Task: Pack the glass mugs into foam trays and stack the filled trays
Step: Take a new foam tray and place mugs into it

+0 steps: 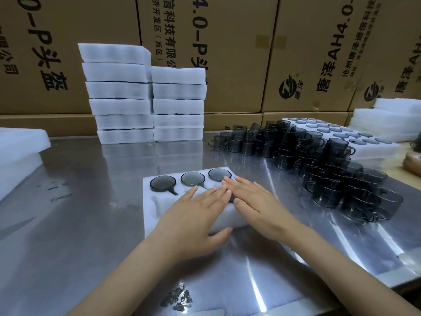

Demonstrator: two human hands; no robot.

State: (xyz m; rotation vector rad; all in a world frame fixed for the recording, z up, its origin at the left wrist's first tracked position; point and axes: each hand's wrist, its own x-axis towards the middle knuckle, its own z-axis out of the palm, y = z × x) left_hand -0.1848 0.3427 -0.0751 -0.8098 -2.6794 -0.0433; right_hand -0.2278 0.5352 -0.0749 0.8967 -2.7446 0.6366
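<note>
Pressing flat: left hand (193, 215) & right hand (255, 201), fingers straight, lie on foam tray (152, 215) at frame centre; 3 mugs (192, 179) seated along far row; push evenly, avoid tilting glass.

— How many mugs do you count in the near foam tray (157, 201)?

— I see three mugs (193, 179) in its far row. My two hands, the left hand (193, 215) and the right hand (255, 199), cover the rest, so I cannot tell more.

— And the stacks at the far side?

— Two stacks. The left stack (118, 92) has six trays, the right stack (178, 103) has five.

— The loose mugs on the right?

— The pile of loose mugs (319, 165) has too many to count, several dozen I think. Behind it one large filled tray (364, 144) shows about twenty mugs.
</note>
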